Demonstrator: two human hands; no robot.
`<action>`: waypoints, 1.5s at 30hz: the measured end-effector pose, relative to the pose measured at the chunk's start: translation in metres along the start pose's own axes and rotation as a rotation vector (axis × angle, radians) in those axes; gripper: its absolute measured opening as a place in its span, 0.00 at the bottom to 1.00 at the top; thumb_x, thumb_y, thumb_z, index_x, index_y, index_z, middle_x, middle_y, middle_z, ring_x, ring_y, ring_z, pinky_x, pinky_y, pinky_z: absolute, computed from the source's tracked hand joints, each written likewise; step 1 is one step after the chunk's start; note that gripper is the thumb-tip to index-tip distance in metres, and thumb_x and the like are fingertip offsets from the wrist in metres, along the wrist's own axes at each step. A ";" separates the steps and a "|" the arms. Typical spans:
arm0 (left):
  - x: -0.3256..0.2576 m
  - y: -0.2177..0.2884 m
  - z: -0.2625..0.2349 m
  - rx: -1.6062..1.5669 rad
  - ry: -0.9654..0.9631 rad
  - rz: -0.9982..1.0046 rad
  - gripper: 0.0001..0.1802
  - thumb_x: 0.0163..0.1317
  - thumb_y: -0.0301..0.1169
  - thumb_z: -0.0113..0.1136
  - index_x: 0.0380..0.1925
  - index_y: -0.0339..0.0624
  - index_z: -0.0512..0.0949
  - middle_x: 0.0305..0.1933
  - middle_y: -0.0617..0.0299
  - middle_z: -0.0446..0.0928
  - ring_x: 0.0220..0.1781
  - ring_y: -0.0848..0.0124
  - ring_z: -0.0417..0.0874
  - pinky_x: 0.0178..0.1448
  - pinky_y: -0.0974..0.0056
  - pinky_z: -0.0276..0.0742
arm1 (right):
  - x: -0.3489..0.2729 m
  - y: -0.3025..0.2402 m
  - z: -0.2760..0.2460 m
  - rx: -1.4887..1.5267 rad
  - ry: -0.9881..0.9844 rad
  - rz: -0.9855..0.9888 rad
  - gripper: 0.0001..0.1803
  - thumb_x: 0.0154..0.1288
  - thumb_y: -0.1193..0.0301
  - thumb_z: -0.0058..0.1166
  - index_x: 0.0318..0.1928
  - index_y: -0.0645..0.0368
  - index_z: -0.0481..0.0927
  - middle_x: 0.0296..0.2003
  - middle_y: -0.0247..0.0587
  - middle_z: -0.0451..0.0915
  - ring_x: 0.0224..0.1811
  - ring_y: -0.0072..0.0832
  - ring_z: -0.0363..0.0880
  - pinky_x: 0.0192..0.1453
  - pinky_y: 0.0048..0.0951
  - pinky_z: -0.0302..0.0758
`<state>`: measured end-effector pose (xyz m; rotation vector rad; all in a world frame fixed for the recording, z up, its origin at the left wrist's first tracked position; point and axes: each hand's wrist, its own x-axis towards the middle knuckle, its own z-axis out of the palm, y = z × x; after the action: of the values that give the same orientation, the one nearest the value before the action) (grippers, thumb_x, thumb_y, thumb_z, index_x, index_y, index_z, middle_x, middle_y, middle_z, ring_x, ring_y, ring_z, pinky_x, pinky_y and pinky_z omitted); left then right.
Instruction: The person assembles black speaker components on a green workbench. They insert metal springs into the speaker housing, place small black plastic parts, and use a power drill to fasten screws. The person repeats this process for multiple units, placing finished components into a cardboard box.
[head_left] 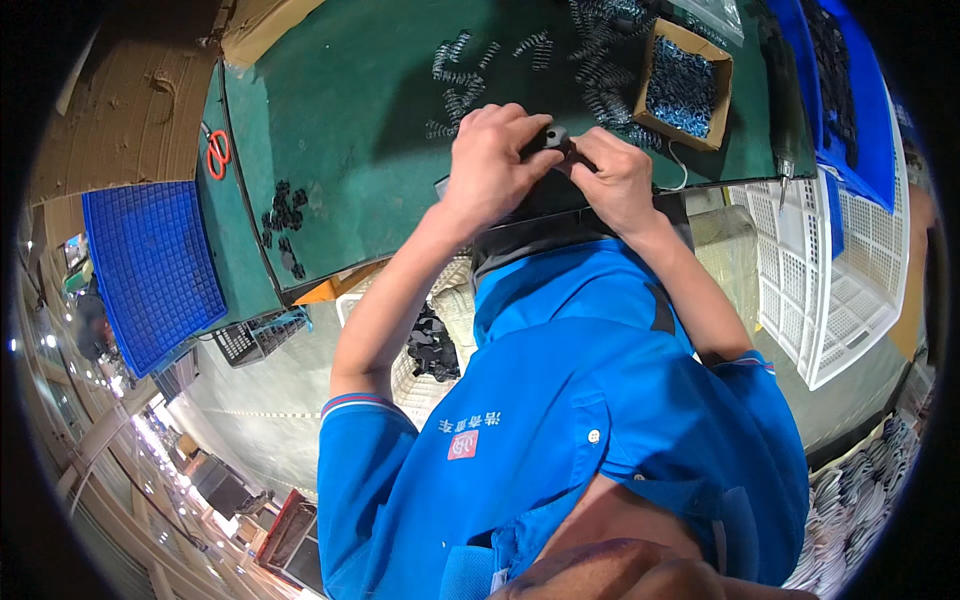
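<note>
Over the near edge of a green work table, my left hand is wrapped round a small dark grey part with a hole in its end. My right hand is closed against the same part, its thumb and fingers pinched at the right end. Whether the right fingers hold a further small piece is hidden. Loose coil springs lie beyond my left hand. A larger heap of springs lies beyond my right hand, beside a cardboard box holding small bluish metal pieces.
Orange-handled scissors and small black parts lie at the left. An electric screwdriver is at the right edge, near a blue bin and white crates. A blue tray stands far left; a basket of black parts sits below.
</note>
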<state>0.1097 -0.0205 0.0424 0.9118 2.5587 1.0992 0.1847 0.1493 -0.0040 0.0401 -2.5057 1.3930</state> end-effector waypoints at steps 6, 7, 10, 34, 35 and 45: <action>-0.014 -0.015 0.037 0.153 0.155 0.087 0.24 0.47 0.37 0.73 0.45 0.42 0.83 0.38 0.59 0.79 0.46 0.60 0.78 0.59 0.53 0.66 | -0.010 0.013 0.010 -0.207 0.065 0.039 0.09 0.53 0.78 0.55 0.35 0.57 0.84 0.30 0.40 0.78 0.32 0.42 0.81 0.33 0.42 0.76; -0.013 -0.013 0.035 0.141 0.100 0.036 0.24 0.48 0.37 0.73 0.46 0.41 0.83 0.39 0.58 0.80 0.45 0.59 0.78 0.57 0.54 0.68 | -0.010 0.015 0.011 -0.207 0.070 0.037 0.09 0.53 0.78 0.55 0.35 0.56 0.84 0.30 0.39 0.77 0.32 0.42 0.81 0.33 0.42 0.76; -0.006 -0.010 0.027 0.113 -0.028 -0.013 0.24 0.48 0.36 0.72 0.46 0.39 0.83 0.37 0.55 0.79 0.42 0.56 0.77 0.45 0.57 0.73 | -0.010 0.020 0.010 -0.225 0.064 -0.025 0.08 0.53 0.78 0.56 0.35 0.56 0.84 0.31 0.39 0.78 0.32 0.41 0.81 0.33 0.41 0.76; 0.001 0.001 0.043 0.436 -0.009 0.134 0.22 0.46 0.36 0.73 0.44 0.46 0.83 0.38 0.63 0.76 0.47 0.61 0.76 0.54 0.54 0.66 | 0.039 0.151 -0.234 -0.673 0.013 0.673 0.43 0.50 0.37 0.62 0.52 0.64 0.80 0.43 0.54 0.84 0.41 0.46 0.84 0.51 0.41 0.76; 0.002 -0.001 0.045 0.433 -0.005 0.148 0.22 0.45 0.35 0.73 0.43 0.46 0.83 0.38 0.63 0.76 0.47 0.61 0.76 0.54 0.54 0.66 | 0.036 0.162 -0.241 -0.547 0.035 0.638 0.42 0.51 0.38 0.63 0.51 0.65 0.80 0.42 0.53 0.85 0.40 0.45 0.84 0.50 0.40 0.76; -0.005 -0.007 0.048 0.394 0.046 0.133 0.20 0.46 0.35 0.71 0.42 0.47 0.83 0.38 0.64 0.76 0.47 0.61 0.76 0.55 0.54 0.66 | 0.060 -0.029 -0.118 0.738 0.252 -0.136 0.11 0.57 0.75 0.59 0.41 0.66 0.81 0.34 0.44 0.83 0.35 0.29 0.83 0.45 0.28 0.79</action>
<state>0.1302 0.0013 0.0039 1.1699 2.8444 0.6572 0.1576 0.2392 0.0936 0.1627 -1.6477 2.0262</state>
